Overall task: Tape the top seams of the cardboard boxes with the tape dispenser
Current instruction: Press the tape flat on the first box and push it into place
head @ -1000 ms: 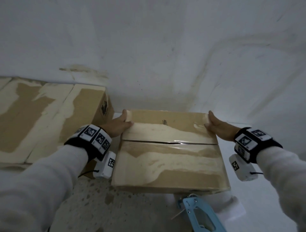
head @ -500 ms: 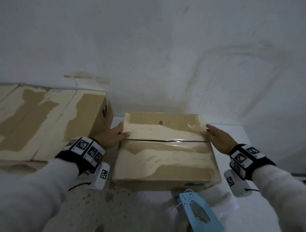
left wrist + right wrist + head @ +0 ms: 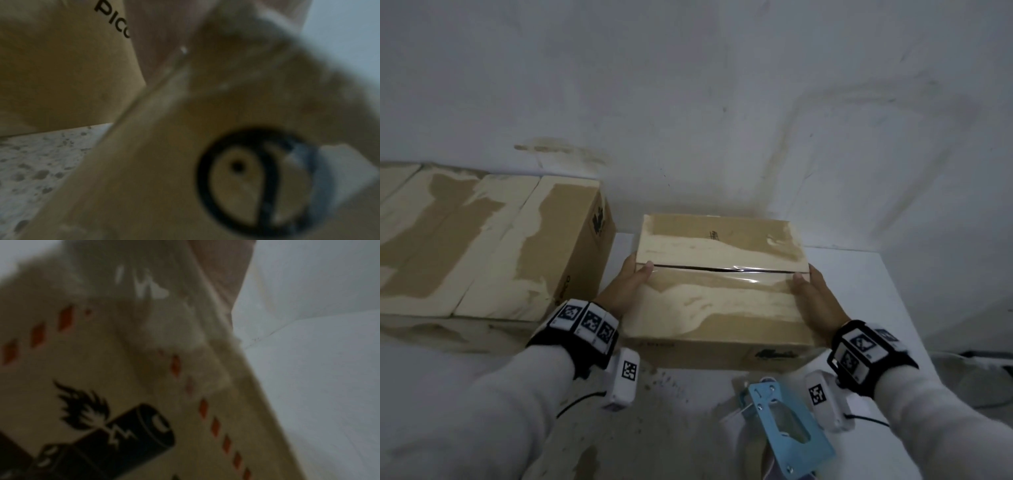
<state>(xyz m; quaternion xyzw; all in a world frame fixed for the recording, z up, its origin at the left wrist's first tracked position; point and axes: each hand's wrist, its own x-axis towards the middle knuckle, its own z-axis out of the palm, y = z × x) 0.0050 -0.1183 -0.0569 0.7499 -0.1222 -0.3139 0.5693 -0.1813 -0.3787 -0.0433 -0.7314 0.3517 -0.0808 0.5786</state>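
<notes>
A small cardboard box (image 3: 719,308) sits in the middle, and clear tape (image 3: 722,274) lies over its top seam. My left hand (image 3: 625,287) lies flat against the box's left side, its thumb on the top at the seam's left end. My right hand (image 3: 815,298) lies flat against the right side, thumb on the seam's right end. In the left wrist view straight fingers (image 3: 164,29) lie along the box side (image 3: 185,178). The right wrist view shows the side with a battery symbol (image 3: 123,426). A blue tape dispenser (image 3: 787,428) lies in front of the box, held by neither hand.
A larger cardboard box (image 3: 534,246) stands just left of the small one, with more cardboard (image 3: 421,233) beyond it. A white wall (image 3: 722,120) rises right behind. The small box rests on a white surface (image 3: 859,274); speckled floor (image 3: 671,404) lies nearer me.
Both hands have slid along the box's sides toward me, from the far corners to the ends of the taped seam. The dispenser has not moved.
</notes>
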